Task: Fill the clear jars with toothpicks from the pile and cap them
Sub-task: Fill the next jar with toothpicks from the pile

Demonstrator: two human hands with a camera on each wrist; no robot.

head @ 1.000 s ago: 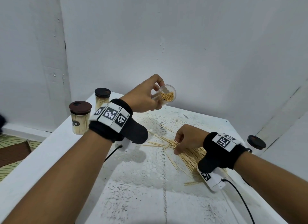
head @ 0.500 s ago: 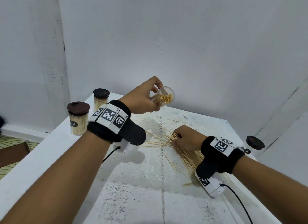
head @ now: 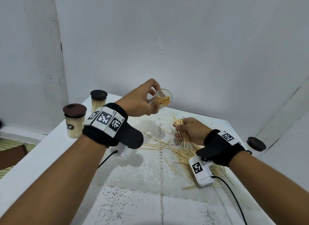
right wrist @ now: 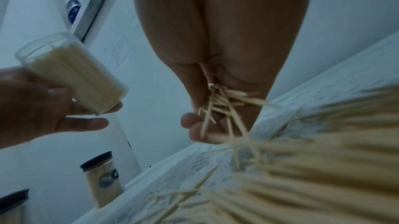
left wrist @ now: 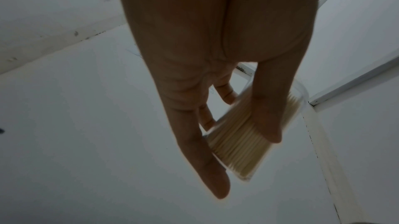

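Left hand (head: 138, 100) grip curled round tilted open jar (head: 162, 98); right hand (head: 192, 131) grip pinching toothpick bunch (head: 181, 130) above worktop (head: 130, 199) pile (head: 185, 156).

Open jar (head: 163, 99) tilted, half-full; toothpick pile (head: 187, 156) scattered.

The head view is bright and evenly lit, with soft diffuse light; the left hand (head: 138, 100) casts a pale shadow on the table (head: 50, 154) below its fingers, and the walls bend near the frame edges from the wide lens. No strong glare appears there. The left wrist view is dim and grey; the left hand (left wrist: 215, 74) is dark against the lighter wall, and the jar (left wrist: 241, 139) at its fingertips is slightly blurred. The right wrist view is bluish and soft: the toothpicks (right wrist: 220, 106) between the fingers of the right hand (right wrist: 220, 57) are fairly sharp, but the pile (right wrist: 313, 168) below them is smeared.
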